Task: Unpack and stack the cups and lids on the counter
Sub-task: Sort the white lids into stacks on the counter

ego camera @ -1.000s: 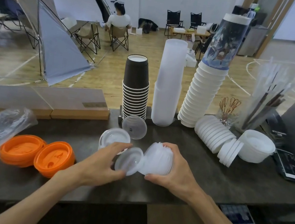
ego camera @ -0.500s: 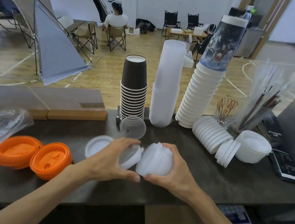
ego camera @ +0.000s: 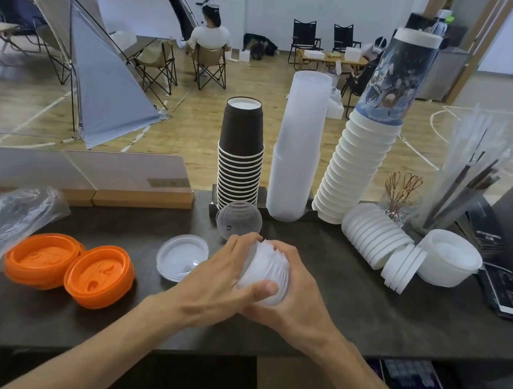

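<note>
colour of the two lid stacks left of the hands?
Bright orange lid stacks, lying side by side on the dark counter; head view, the only one.

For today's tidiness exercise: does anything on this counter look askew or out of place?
Yes. The tall white cup stack leans left instead of standing straight. A row of white lids lies toppled on its side, and one clear lid stands tilted against the black cups.

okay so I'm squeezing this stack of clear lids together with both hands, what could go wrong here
The clear lid stack lies sideways between your left hand and right hand; thin lids could buckle or spring out of that grip. One loose clear lid leans on edge against the dark cup stack just behind your knuckles; a bump might topple it.
</note>
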`<state>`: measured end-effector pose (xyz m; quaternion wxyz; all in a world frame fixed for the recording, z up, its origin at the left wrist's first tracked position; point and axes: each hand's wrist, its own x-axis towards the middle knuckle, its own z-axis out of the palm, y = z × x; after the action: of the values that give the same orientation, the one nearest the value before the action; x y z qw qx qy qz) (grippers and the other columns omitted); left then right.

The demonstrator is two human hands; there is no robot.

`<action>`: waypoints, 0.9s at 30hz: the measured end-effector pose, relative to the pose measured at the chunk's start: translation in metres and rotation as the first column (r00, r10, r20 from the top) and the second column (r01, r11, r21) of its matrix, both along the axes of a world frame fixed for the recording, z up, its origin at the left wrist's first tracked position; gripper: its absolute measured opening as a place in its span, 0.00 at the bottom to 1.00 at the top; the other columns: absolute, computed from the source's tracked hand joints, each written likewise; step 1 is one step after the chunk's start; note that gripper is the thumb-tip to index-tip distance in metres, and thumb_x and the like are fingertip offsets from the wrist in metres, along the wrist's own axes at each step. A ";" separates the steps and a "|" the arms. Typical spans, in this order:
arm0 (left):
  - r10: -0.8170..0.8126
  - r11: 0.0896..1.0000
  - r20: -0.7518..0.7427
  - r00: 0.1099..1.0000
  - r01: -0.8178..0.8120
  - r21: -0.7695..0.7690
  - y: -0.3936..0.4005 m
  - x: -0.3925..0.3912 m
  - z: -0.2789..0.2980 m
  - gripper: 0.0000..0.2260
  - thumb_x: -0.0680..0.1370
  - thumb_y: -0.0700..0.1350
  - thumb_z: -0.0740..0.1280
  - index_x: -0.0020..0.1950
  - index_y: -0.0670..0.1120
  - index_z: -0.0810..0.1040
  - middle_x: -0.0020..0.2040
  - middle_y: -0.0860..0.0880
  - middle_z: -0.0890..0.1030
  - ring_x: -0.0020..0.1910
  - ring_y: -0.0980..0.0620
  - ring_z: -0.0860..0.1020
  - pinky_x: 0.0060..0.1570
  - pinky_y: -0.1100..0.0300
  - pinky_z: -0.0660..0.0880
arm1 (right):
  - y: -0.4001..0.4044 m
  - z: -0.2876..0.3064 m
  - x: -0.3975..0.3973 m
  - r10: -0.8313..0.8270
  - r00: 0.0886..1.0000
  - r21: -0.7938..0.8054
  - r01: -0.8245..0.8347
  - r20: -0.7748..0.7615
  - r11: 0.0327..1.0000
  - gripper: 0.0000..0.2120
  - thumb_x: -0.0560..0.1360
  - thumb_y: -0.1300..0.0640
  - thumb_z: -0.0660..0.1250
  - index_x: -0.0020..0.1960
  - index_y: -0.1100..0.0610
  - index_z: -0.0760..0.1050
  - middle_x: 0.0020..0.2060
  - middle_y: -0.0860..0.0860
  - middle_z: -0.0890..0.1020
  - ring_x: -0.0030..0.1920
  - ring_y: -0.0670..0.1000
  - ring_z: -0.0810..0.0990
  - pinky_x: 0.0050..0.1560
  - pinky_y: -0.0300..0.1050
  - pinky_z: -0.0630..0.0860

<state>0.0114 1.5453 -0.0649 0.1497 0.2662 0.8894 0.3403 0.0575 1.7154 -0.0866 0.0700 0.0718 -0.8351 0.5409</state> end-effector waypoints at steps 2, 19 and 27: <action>-0.012 0.997 -0.027 1.000 0.010 -0.072 -0.002 0.000 0.003 0.44 0.65 0.83 0.46 0.74 0.59 0.54 0.67 0.58 0.65 0.61 0.54 0.71 0.63 0.49 0.72 | -0.003 -0.002 -0.002 0.002 1.000 0.030 -0.002 -0.031 1.000 0.40 0.60 0.45 0.82 0.63 0.30 0.63 0.57 0.32 0.75 0.58 0.39 0.77 0.52 0.35 0.78; 0.212 0.936 0.099 0.972 -0.231 0.265 -0.023 -0.011 0.008 0.21 0.82 0.60 0.58 0.69 0.53 0.77 0.67 0.58 0.78 0.67 0.62 0.74 0.68 0.58 0.70 | 0.004 -0.021 0.002 -0.098 0.994 -0.292 0.106 0.043 0.951 0.45 0.56 0.41 0.81 0.70 0.38 0.65 0.58 0.28 0.72 0.62 0.38 0.75 0.56 0.40 0.79; 0.033 0.853 0.101 0.994 0.025 -0.521 -0.080 -0.064 -0.012 0.48 0.71 0.56 0.75 0.81 0.62 0.46 0.83 0.53 0.44 0.81 0.46 0.49 0.77 0.44 0.57 | 0.010 -0.025 0.004 -0.102 0.994 -0.238 0.110 0.049 0.965 0.43 0.56 0.40 0.81 0.67 0.38 0.66 0.58 0.29 0.72 0.61 0.38 0.74 0.56 0.43 0.81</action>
<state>-0.0525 1.4651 -0.0770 0.2627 0.1955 0.9395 0.1008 0.0619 1.7251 -0.1120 0.0919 0.0081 -0.7671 0.6348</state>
